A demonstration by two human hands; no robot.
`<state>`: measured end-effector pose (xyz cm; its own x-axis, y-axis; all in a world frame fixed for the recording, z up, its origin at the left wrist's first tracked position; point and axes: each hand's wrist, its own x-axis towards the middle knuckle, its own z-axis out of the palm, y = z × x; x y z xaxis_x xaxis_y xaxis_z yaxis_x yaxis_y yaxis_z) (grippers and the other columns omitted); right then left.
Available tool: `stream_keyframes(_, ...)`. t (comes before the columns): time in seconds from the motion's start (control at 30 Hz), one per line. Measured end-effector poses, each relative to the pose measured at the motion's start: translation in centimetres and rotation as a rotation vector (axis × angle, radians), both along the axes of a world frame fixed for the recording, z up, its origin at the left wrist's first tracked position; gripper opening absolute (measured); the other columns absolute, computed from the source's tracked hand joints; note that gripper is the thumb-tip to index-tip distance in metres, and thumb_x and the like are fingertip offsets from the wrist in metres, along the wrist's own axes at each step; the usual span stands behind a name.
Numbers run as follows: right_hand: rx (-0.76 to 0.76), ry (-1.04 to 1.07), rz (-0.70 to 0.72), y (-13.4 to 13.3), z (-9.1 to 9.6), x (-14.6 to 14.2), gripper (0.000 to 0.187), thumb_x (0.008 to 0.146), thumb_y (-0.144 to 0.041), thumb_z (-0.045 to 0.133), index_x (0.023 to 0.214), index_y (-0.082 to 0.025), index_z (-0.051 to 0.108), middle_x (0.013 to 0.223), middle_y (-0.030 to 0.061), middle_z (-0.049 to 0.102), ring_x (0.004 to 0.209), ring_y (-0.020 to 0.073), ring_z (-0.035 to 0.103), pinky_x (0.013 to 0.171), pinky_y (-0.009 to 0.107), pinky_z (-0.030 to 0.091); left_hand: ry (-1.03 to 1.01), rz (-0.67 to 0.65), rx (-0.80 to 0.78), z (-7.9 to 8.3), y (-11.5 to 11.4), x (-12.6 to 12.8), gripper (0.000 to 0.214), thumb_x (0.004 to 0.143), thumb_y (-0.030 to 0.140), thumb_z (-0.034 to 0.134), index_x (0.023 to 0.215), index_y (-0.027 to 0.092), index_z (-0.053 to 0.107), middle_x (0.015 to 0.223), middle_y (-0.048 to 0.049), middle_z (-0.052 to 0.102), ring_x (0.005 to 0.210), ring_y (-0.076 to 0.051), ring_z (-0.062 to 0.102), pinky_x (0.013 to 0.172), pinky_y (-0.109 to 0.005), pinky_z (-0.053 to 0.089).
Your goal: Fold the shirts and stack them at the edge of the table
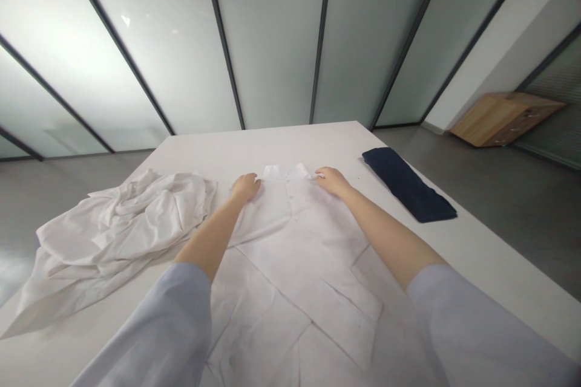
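A white button-up shirt point(295, 236) lies spread on the table in front of me, its collar pointing away and its sleeves folded across the lower body. My left hand point(246, 187) pinches the fabric at the shoulder left of the collar. On the other side, my right hand point(333, 181) grips the shoulder close to the collar's right end. Both hands are closed, with fingertips on the cloth. Left of the shirt sits a crumpled pile of white cloth point(131, 211). To the right is a flat, folded dark navy cloth point(408, 184).
The white table point(254, 144) ends at a far edge before frosted glass panels point(276, 36) with dark frames. The crumpled pile reaches the table's left edge. A wooden cabinet point(503, 118) stands on the grey floor at the far right.
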<state>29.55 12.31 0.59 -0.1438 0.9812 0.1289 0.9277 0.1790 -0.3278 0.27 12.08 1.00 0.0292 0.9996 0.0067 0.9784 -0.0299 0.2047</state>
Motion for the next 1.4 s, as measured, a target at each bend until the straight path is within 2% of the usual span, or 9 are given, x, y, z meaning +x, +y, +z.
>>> stream_keyframes(0.3, -0.35, 0.071, -0.136, 3.2, 0.1, -3.3, 0.014, 0.078, -0.018, 0.057, 0.079, -0.015, 0.071, 0.07, 0.0065, 0.069, 0.065, 0.0166, 0.062, 0.059, 0.023, 0.041, -0.184, 0.02, -0.198, -0.1, 3.5, 2.0, 0.019, 0.079, 0.018, 0.056, 0.09, 0.011, 0.07, 0.084, -0.0103, 0.072, 0.084, -0.02, 0.066, 0.071, -0.027, 0.047)
stream_keyframes(0.47, 0.0, 0.039, -0.042, 2.4, -0.2, -3.0, 0.023, 0.081, -0.015, 0.05, 0.096, -0.016, 0.068, 0.094, 0.0091, 0.069, 0.084, 0.0195, 0.061, 0.07, 0.025, 0.043, -0.177, -0.026, 0.023, 0.0, 2.4, 1.7, 0.029, 0.083, 0.02, 0.049, 0.106, 0.014, 0.064, 0.102, -0.0103, 0.067, 0.095, -0.02, 0.062, 0.082, -0.029, 0.047)
stream_keyframes(0.57, 0.165, -0.064, 0.092, 0.5, -0.9, -1.6, 0.03, 0.083, -0.015, 0.048, 0.106, -0.017, 0.067, 0.114, 0.0119, 0.063, 0.1, 0.0229, 0.056, 0.084, 0.03, 0.043, -0.081, -0.187, 0.262, -0.6, 0.0, 0.2, 0.029, 0.082, 0.023, 0.05, 0.108, 0.018, 0.064, 0.12, -0.0114, 0.06, 0.115, -0.024, 0.052, 0.099, -0.036, 0.041)
stream_keyframes(0.63, 0.186, -0.143, 0.173, -0.9, -1.3, -0.5, 0.031, 0.083, -0.015, 0.048, 0.105, -0.019, 0.069, 0.122, 0.0112, 0.06, 0.108, 0.0256, 0.052, 0.092, 0.035, 0.04, 0.007, -0.267, 0.303, -1.0, -1.9, -1.0, 0.028, 0.081, 0.023, 0.052, 0.104, 0.02, 0.067, 0.128, -0.0094, 0.057, 0.127, -0.028, 0.041, 0.108, -0.042, 0.032)
stream_keyframes(0.77, 0.236, -0.158, 0.131, -2.6, -1.3, 0.2, 0.034, 0.089, -0.019, 0.043, 0.109, -0.019, 0.07, 0.126, 0.0112, 0.059, 0.114, 0.0282, 0.047, 0.099, 0.041, 0.036, 0.059, -0.144, 0.372, -0.8, -4.0, -1.8, 0.032, 0.087, 0.023, 0.043, 0.109, 0.023, 0.067, 0.133, -0.0068, 0.055, 0.129, -0.028, 0.039, 0.108, -0.044, 0.03)
stream_keyframes(0.9, 0.205, -0.135, 0.078, -2.7, -1.4, -1.9, 0.047, 0.095, -0.035, 0.038, 0.135, -0.016, 0.053, 0.144, 0.0134, 0.046, 0.132, 0.0302, 0.036, 0.108, 0.043, 0.027, 0.056, -0.15, 0.359, -0.6, -3.6, 0.6, 0.048, 0.093, 0.038, 0.037, 0.136, 0.021, 0.05, 0.146, -0.0083, 0.044, 0.135, -0.027, 0.035, 0.11, -0.042, 0.029)
stream_keyframes(1.1, -0.087, -0.206, -0.076, -3.0, -3.4, -3.9, 0.069, 0.095, -0.06, 0.026, 0.149, -0.018, 0.034, 0.156, 0.0159, 0.027, 0.143, 0.0359, 0.019, 0.113, 0.052, 0.012, 0.146, -0.027, 0.0, -3.2, -2.8, 3.1, 0.073, 0.091, 0.064, 0.023, 0.149, 0.022, 0.031, 0.158, -0.0125, 0.025, 0.143, -0.04, 0.019, 0.112, -0.057, 0.018)
stream_keyframes(1.23, -0.117, -0.199, -0.12, -3.1, -4.1, -3.5, 0.07, 0.095, -0.059, 0.021, 0.15, -0.016, 0.03, 0.157, 0.0163, 0.025, 0.144, 0.0346, 0.016, 0.114, 0.05, 0.01, 0.166, 0.031, 0.024, -4.0, -3.2, 2.9, 0.075, 0.09, 0.066, 0.024, 0.149, 0.021, 0.033, 0.157, -0.015, 0.025, 0.142, -0.042, 0.019, 0.112, -0.059, 0.016)
stream_keyframes(1.4, -0.009, -0.173, -0.09, -3.2, -4.1, -3.3, 0.063, 0.095, -0.052, 0.032, 0.144, -0.013, 0.04, 0.153, 0.0171, 0.031, 0.142, 0.0342, 0.02, 0.112, 0.049, 0.015, 0.126, -0.003, 0.163, -3.6, -3.6, 2.6, 0.064, 0.09, 0.056, 0.037, 0.14, 0.017, 0.044, 0.15, -0.0157, 0.038, 0.14, -0.034, 0.029, 0.113, -0.048, 0.022)
